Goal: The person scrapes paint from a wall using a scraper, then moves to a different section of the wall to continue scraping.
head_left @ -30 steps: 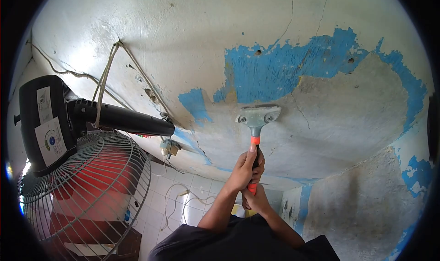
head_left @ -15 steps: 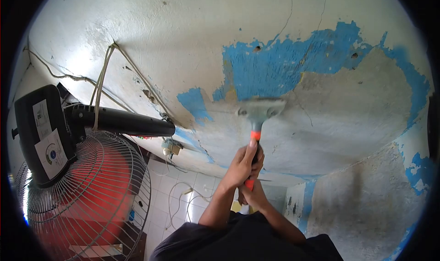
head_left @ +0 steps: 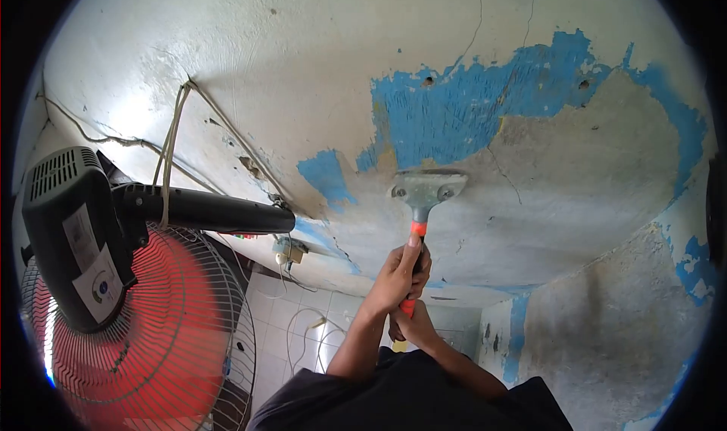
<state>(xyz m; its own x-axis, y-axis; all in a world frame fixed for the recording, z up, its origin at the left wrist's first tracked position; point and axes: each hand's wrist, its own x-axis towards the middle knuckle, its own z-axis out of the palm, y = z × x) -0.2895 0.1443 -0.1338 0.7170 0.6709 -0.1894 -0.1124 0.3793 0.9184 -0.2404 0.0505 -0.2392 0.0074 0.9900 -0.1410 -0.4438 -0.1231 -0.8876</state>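
A wide-bladed scraper (head_left: 426, 191) with a grey metal head and an orange-and-black handle is held up against the wall (head_left: 485, 226). Its blade lies at the lower edge of a patch of exposed blue paint (head_left: 454, 120). My left hand (head_left: 399, 274) wraps the upper handle, thumb stretched along it toward the head. Lower down, my right hand (head_left: 414, 326) is closed around the orange butt end, its fingers partly hidden. Pale paint surrounds the blue area, with bare grey plaster below and to the right.
A black-caged fan (head_left: 144, 310) with red blades hangs at left on a black pole (head_left: 212, 207), tied by a cord (head_left: 170, 139). A socket with a plug (head_left: 289, 251) is on the wall low down. Loose cable (head_left: 307, 321) lies over white floor tiles. Thin cracks run up the wall.
The scraper head has shifted slightly down and left along the wall, with both hands still on the handle. The fan's head has turned, and the whole view has moved slightly.
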